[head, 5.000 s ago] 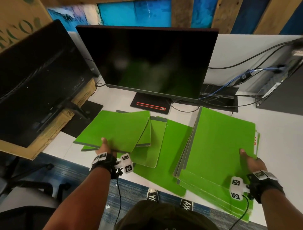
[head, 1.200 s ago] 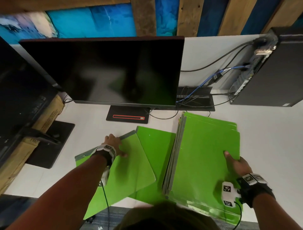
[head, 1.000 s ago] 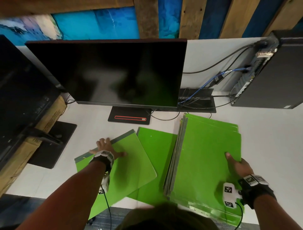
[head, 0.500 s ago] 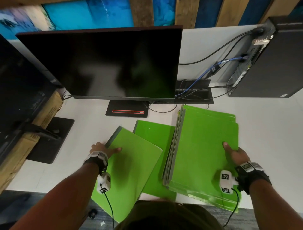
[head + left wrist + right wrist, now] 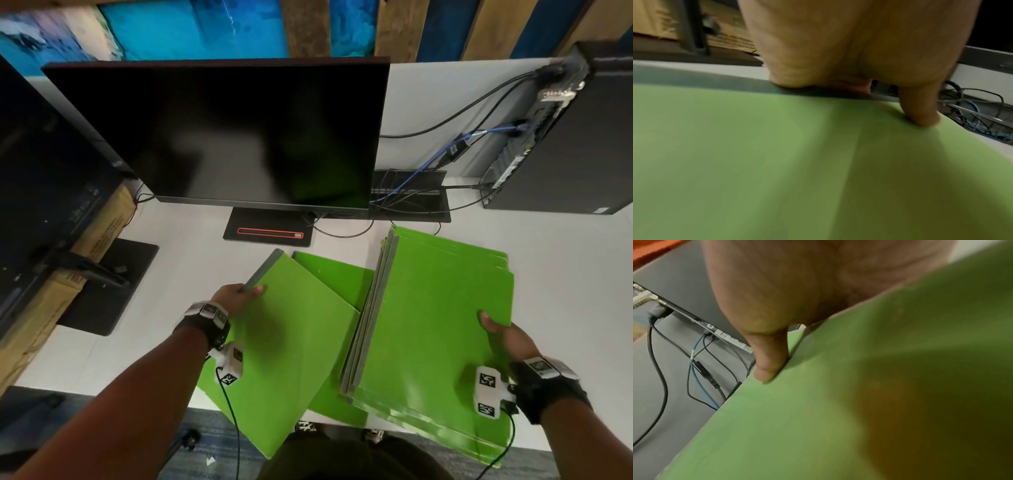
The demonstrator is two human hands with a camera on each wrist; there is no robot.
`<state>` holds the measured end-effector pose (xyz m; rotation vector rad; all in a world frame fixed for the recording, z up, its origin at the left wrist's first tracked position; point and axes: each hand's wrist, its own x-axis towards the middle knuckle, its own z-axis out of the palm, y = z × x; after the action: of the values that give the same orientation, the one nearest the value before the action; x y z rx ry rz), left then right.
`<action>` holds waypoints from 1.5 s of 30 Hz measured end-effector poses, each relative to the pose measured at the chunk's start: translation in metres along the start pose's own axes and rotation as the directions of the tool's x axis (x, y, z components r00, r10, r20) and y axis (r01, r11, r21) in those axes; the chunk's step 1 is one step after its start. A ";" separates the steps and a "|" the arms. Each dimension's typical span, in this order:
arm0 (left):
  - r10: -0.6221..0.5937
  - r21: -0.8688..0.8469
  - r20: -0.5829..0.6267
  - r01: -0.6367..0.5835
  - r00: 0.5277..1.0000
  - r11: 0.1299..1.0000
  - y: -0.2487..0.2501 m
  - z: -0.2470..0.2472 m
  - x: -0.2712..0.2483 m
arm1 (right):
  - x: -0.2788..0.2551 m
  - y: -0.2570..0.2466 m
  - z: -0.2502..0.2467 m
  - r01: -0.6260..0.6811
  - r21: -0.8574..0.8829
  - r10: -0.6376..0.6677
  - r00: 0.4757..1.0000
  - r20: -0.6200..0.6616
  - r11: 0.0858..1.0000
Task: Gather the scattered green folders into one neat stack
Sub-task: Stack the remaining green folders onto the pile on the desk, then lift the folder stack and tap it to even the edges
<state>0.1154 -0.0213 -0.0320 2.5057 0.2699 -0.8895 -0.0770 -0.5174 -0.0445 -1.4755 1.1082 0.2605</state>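
Observation:
A stack of green folders [image 5: 435, 308] lies on the right of the white desk [image 5: 198, 260]. My right hand [image 5: 507, 337] grips its right edge, thumb [image 5: 768, 363] on top and the other fingers hidden underneath. My left hand [image 5: 236, 296] grips the grey spine edge of a loose green folder [image 5: 284, 359], thumb [image 5: 918, 110] pressed on its cover. That folder is tilted, overhangs the desk's front edge and overlaps another green folder [image 5: 335, 277] lying flat between it and the stack.
A black monitor [image 5: 233, 133] on its stand [image 5: 270, 233] rises right behind the folders. A second monitor and cardboard box [image 5: 68, 270] fill the left. A computer tower [image 5: 565, 144] and cables [image 5: 421, 192] occupy the back right.
My left hand has turned the loose folder clockwise and pulled it toward the stack, changing from pressing on it to gripping its spine edge. The right hand stays on the stack.

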 end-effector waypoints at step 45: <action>0.451 -0.642 -0.354 -0.564 0.819 0.520 0.202 -0.040 -0.107 | 0.000 0.006 0.002 0.057 -0.226 -0.070 0.996 -0.051 0.972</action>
<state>0.1213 -0.1807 0.1361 1.7112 -0.0840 -0.2492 -0.0803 -0.5149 -0.0488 -1.7259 1.1038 0.3073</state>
